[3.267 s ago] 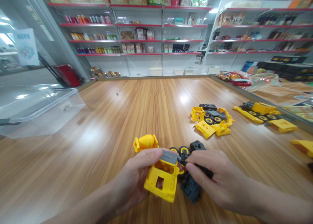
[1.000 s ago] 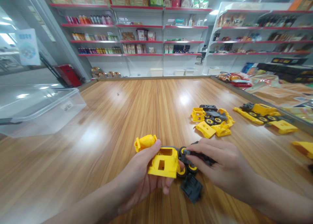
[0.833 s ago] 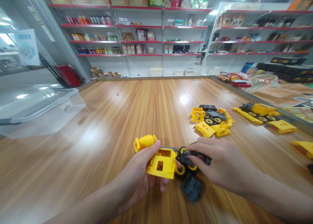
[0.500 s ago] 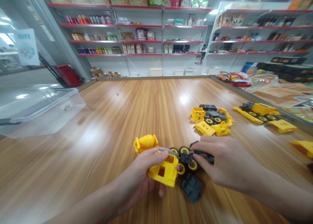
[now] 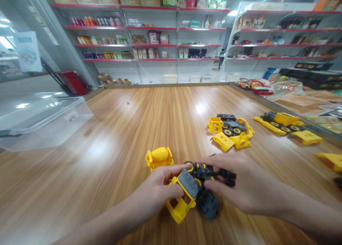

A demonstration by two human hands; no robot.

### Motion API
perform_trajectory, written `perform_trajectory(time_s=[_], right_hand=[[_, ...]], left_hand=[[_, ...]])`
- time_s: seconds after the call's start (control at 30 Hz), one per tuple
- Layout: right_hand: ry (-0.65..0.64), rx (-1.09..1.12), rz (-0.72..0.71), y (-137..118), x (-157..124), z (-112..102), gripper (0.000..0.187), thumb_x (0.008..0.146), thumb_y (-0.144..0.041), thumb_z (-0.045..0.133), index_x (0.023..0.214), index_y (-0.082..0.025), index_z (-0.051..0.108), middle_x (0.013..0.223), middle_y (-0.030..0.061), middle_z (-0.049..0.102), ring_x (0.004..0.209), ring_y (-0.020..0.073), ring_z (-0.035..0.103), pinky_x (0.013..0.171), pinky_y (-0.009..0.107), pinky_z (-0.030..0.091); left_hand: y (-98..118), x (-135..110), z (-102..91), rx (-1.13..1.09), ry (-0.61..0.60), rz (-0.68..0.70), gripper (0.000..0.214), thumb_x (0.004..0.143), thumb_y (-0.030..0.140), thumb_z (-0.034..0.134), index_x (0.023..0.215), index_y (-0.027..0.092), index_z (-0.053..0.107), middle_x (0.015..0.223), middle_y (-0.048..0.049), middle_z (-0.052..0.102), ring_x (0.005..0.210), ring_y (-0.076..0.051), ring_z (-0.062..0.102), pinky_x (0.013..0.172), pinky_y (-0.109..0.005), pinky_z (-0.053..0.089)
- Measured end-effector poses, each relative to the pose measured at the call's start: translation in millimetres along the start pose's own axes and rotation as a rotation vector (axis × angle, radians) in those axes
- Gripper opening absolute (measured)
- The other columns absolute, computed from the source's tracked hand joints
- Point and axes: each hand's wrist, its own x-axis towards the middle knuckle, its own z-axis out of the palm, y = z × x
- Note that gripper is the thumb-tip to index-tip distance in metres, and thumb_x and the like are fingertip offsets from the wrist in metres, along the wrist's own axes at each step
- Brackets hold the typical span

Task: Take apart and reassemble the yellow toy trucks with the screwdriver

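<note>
My left hand [image 5: 157, 193] is closed round a yellow toy truck cab [image 5: 181, 202] with a grey roof, tilted over just above the table. My right hand [image 5: 240, 189] grips the black wheeled chassis [image 5: 207, 172] with yellow-hubbed wheels and holds it against the cab. A dark grey toy part [image 5: 210, 205] lies on the table right under the two hands. A yellow mixer drum piece [image 5: 159, 157] stands on the wood just beyond my left hand, untouched.
A pile of yellow and black toy parts [image 5: 232, 132] lies to the right on the wooden table [image 5: 128, 131]. More yellow parts [image 5: 287, 125] sit near the right edge. A clear plastic bin [image 5: 40, 120] stands at the left. Store shelves line the back.
The cab has been tipped from level to tilted, grey roof toward the chassis, and both hands have drawn closer together and slightly nearer to me.
</note>
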Motion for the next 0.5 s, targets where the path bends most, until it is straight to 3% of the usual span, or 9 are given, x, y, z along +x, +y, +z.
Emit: perform_trajectory(time_s=[0.13, 0.27, 0.33, 0.5], right_hand=[[-0.087, 0.208, -0.156, -11, -2, 7, 0.066, 0.076, -0.035, 0.079, 0.136, -0.028, 0.051, 0.082, -0.0044, 0.069, 0.066, 0.0105, 0.061, 0.064, 0.021, 0.044], [-0.133, 0.233, -0.244, -9, -4, 10, 0.056, 0.08, -0.037, 0.076, 0.13, -0.025, 0.056, 0.083, -0.0024, 0.07, 0.067, 0.0112, 0.062, 0.063, 0.022, 0.044], [-0.086, 0.202, -0.295, -9, -5, 11, 0.048, 0.079, -0.034, 0.076, 0.123, -0.022, 0.06, 0.082, -0.0008, 0.071, 0.067, 0.0126, 0.063, 0.062, 0.024, 0.045], [0.187, 0.158, -0.328, -15, -9, 18, 0.041, 0.068, -0.021, 0.074, 0.107, -0.02, 0.065, 0.072, -0.0008, 0.069, 0.059, 0.0137, 0.062, 0.054, 0.024, 0.046]], left_hand=[[7, -4, 6.1, 0.153, -0.128, 0.084, 0.035, 0.082, 0.02, 0.062, 0.117, 0.021, 0.07, 0.095, -0.0035, 0.072, 0.088, -0.019, 0.064, 0.084, -0.029, 0.047], [11, -8, 9.7, 0.231, -0.205, 0.027, 0.028, 0.085, 0.029, 0.063, 0.109, 0.021, 0.074, 0.094, -0.0031, 0.073, 0.084, -0.018, 0.064, 0.076, -0.025, 0.048], [11, -8, 9.5, 0.235, -0.217, 0.0, 0.028, 0.085, 0.03, 0.063, 0.108, 0.02, 0.075, 0.094, -0.0028, 0.073, 0.081, -0.017, 0.063, 0.074, -0.024, 0.047], [9, -8, 7.7, 0.197, -0.21, -0.032, 0.027, 0.086, 0.03, 0.061, 0.108, 0.019, 0.074, 0.09, -0.0022, 0.071, 0.075, -0.014, 0.057, 0.073, -0.023, 0.044]])
